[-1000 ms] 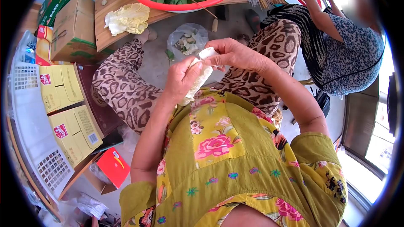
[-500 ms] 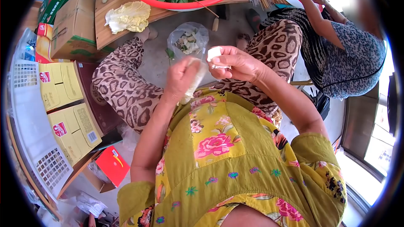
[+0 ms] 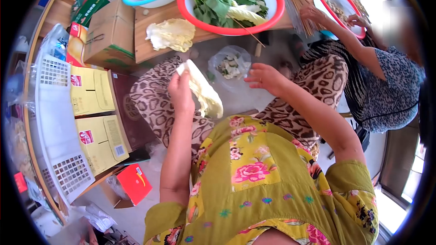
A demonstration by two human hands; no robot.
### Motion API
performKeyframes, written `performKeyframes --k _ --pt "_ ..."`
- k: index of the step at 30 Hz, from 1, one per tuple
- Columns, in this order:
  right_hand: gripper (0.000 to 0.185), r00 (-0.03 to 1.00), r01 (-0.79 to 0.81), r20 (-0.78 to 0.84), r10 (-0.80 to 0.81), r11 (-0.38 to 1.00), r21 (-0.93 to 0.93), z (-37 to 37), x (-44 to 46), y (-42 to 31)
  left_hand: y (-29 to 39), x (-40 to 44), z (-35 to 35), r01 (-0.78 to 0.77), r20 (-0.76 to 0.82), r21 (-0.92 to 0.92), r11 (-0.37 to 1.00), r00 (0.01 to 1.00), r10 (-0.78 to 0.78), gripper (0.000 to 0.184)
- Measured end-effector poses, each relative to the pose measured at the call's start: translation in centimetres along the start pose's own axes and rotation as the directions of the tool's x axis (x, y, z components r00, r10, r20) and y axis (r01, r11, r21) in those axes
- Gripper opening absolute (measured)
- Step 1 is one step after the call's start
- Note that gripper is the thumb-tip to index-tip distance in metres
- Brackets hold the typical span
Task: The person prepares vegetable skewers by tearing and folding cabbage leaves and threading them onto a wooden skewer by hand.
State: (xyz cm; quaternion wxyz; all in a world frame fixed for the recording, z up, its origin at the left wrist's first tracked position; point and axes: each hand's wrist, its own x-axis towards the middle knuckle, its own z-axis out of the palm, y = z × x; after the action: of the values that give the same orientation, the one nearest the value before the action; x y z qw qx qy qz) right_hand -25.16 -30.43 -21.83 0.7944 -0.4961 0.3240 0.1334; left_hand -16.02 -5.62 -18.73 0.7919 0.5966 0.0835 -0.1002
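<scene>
A pale yellow napa cabbage leaf (image 3: 202, 91) hangs from my left hand (image 3: 181, 91), whose fingers are pinched on its white stem end. My right hand (image 3: 267, 78) is beside a clear plastic bag (image 3: 247, 54), its fingers loosely stretched out with nothing visible in them. White and green vegetable scraps (image 3: 232, 67) lie inside the bag, below on the floor. Another cabbage leaf (image 3: 170, 35) rests on the wooden table (image 3: 143, 41).
A red-rimmed basin (image 3: 277, 7) holds leafy greens, and a blue-rimmed basin (image 3: 131, 2) holds cabbage. Thin sticks (image 3: 293, 4) lie on the table. At the right, a co-worker (image 3: 381, 72) reaches to another red-rimmed basin (image 3: 323, 2). Cardboard boxes (image 3: 106, 36) stand at the left.
My hands have moved apart. The left carries the cabbage leaf up and left; the right has dropped the white piece from its grip and is now over by the bag. The view has shifted.
</scene>
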Motion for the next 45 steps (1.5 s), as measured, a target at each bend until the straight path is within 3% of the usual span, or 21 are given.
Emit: performKeyframes --k 4,6,10,12,14,16,18,20,23,24,26,28,30,32,35,39,42,45 --pt "0.048 0.999 0.011 0.036 -0.006 0.99 -0.14 0.5 -1.8 -0.5 4.0 7.4 -1.6 -0.049 -0.096 -0.159 0.986 0.995 0.033 0.026" --pt "0.041 0.989 -0.048 0.131 0.065 0.991 -0.124 0.2 -2.2 -0.8 5.3 12.9 -2.6 -0.046 -0.045 -0.266 0.963 0.998 0.035 0.031" --pt "0.033 0.987 -0.056 0.142 0.08 0.984 -0.168 0.7 -3.5 -1.1 4.4 21.0 -3.6 0.095 -0.123 -0.244 0.965 0.984 -0.128 0.04" --pt "0.029 0.988 -0.04 0.139 0.066 0.983 -0.178 0.6 -4.5 -2.7 3.6 22.2 -3.1 0.29 -0.341 -0.137 0.947 0.884 -0.32 0.047" --pt "0.027 0.979 0.086 0.201 -0.037 0.966 -0.242 0.4 -6.6 -5.7 2.2 22.5 -4.3 0.269 -0.304 -0.115 0.956 0.907 -0.291 0.055" --pt "0.024 0.957 0.275 0.18 -0.227 0.907 -0.32 -0.9 -6.7 -8.7 0.4 21.0 -4.6 0.155 -0.142 -0.026 0.988 0.977 -0.157 0.059" --pt "0.023 0.913 0.403 0.116 -0.392 0.816 -0.414 -2.1 -6.2 -12.7 0.5 18.2 -3.9 0.105 -0.138 -0.006 0.994 0.985 -0.105 0.069" --pt "0.025 0.848 0.479 0.121 -0.516 0.65 -0.59 -3.9 -3.8 -16.4 0.7 15.3 -3.2 0.078 -0.116 0.002 0.997 0.99 -0.078 0.055" --pt "0.023 0.746 0.487 0.1 -0.659 0.437 -0.756 -5.2 1.3 -20.6 1.0 11.2 -2.7 0.059 -0.007 -0.005 0.998 0.998 -0.059 0.053" --pt "0.023 0.746 0.484 0.096 -0.659 0.437 -0.758 -5.5 3.3 -21.2 1.0 10.3 -2.5 0.062 -0.003 -0.006 0.998 0.998 -0.062 0.053" --pt "0.019 0.75 0.386 0.127 -0.649 0.274 -0.881 -5.8 7.4 -21.7 0.7 8.9 -2.2 0.044 0.017 0.031 0.999 0.999 -0.044 0.055" --pt "0.019 0.706 0.413 0.258 -0.659 0.087 -0.907 -5.9 11.1 -20.7 0.3 8.5 -2.2 0.038 0.003 0.048 0.998 0.999 -0.039 0.051" --pt "0.023 0.768 0.26 0.216 -0.604 -0.014 -0.965 -5.2 13.6 -19.7 0.1 8.4 -2.4 0.089 0.015 0.071 0.993 0.996 -0.09 0.049" --pt "0.028 0.751 0.209 0.242 -0.614 -0.127 -0.97 -5.2 15.5 -18.8 0.2 8.4 -2.4 0.084 0.011 0.072 0.994 0.996 -0.085 0.047" --pt "0.031 0.694 0.137 0.187 -0.695 -0.127 -0.982 -4.3 15.8 -18.4 0.1 8.5 -2.3 0.085 0.005 0.052 0.995 0.996 -0.085 0.044" --pt "0.027 0.768 0.079 0.166 -0.618 -0.165 -0.983 -2.1 14.6 -19.2 -0.1 8.8 -1.9 0.1 0.035 0.039 0.994 0.994 -0.102 0.038" --pt "0.017 0.727 0.042 0.176 -0.664 -0.213 -0.976 -1.7 14.8 -19.3 -0.1 9.0 -1.7 0.112 0.051 0.029 0.993 0.992 -0.114 0.035" --pt "0.011 0.61 0.145 0.3 -0.734 -0.268 -0.952 -2.0 15.0 -20.5 -0.1 8.8 -1.9 0.112 0.048 0.015 0.994 0.993 -0.112 0.032"
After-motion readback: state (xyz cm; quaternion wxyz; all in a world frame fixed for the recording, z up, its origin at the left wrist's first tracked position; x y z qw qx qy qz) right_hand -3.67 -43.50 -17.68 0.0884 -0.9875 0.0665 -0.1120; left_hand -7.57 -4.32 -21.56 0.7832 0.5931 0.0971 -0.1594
